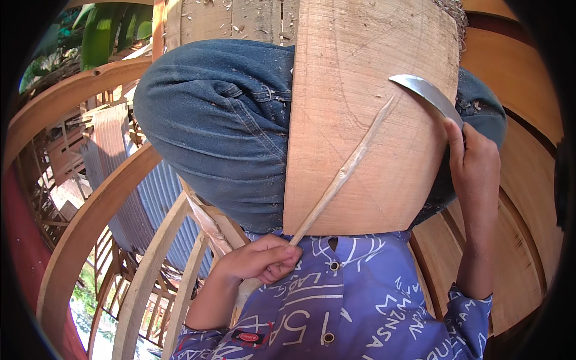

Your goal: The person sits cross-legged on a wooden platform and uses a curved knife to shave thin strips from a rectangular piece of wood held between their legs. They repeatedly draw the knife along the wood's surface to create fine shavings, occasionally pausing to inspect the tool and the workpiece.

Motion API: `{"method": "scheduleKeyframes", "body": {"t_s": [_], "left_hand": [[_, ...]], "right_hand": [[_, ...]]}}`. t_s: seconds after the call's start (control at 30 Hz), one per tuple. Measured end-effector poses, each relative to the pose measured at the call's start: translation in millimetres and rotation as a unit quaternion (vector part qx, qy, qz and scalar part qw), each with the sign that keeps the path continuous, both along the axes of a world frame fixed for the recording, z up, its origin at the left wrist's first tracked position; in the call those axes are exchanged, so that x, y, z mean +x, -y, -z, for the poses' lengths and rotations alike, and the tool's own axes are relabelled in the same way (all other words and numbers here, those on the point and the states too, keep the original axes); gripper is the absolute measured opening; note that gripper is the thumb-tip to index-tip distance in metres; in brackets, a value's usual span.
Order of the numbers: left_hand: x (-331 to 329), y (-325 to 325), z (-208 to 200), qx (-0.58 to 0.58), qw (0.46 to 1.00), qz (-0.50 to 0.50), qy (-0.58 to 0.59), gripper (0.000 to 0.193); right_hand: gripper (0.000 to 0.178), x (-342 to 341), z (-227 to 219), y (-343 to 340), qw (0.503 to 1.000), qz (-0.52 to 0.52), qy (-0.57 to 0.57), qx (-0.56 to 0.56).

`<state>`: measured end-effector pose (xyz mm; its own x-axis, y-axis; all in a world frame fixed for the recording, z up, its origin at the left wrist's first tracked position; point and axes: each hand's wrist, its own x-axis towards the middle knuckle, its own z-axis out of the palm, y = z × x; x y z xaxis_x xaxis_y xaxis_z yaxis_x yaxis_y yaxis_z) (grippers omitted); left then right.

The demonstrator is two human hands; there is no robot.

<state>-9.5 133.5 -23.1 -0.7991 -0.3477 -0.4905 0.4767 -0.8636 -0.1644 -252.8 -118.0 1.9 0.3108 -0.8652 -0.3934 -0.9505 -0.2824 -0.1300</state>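
Observation:
A wide, pale wooden board [327, 90] lies across my lap, with faint pencil-like lines on its face. My left hand [267, 259] is closed around the lower end of a thin whittled stick [343, 173], close to my shirt. The stick runs diagonally up over the board to a pointed tip and has a small knot midway. At the board's right edge, my right hand [474, 150] grips a knife with a curved, shiny blade [423, 90]. Its handle is hidden in the fingers. The blade's tip points left, just above the stick's tip, apparently apart from it.
My bent legs in blue jeans [210, 120] flank the board. Wood shavings [240, 28] litter the planks beyond. Curved wooden ribs [102, 231] rise on the left, with corrugated sheets [171, 207] outside them. Curved planking [510, 240] forms the right side.

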Motion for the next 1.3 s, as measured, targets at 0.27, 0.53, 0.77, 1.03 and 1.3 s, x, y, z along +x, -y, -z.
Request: {"method": "scheduleKeyframes", "body": {"t_s": [0.27,0.53,0.77,1.03,1.3], "left_hand": [[-2.3,0.8,-0.5,-0.009,1.0,-0.016,-0.002,0.042],[-3.2,13.7,-8.9,-0.003,0.999,0.025,0.041,0.043],[-11.3,4.5,-23.0,-0.016,0.988,0.049,0.143,0.042],[-18.0,12.9,-40.7,-0.048,0.953,0.09,0.286,0.041],[-43.5,26.9,-67.0,-0.188,0.779,0.206,0.561,0.031]], "right_hand": [[0.048,-9.6,0.6,10.0,0.997,0.07,-0.02,-0.001],[0.051,0.9,-5.0,-22.2,0.998,-0.061,0.028,0.004],[0.048,-36.9,-18.7,-11.5,0.997,0.052,0.055,-0.016],[0.049,-34.7,-14.5,-29.3,0.978,0.145,0.142,0.051],[0.045,-34.5,-5.7,-46.0,0.985,0.065,0.145,0.07]]}}
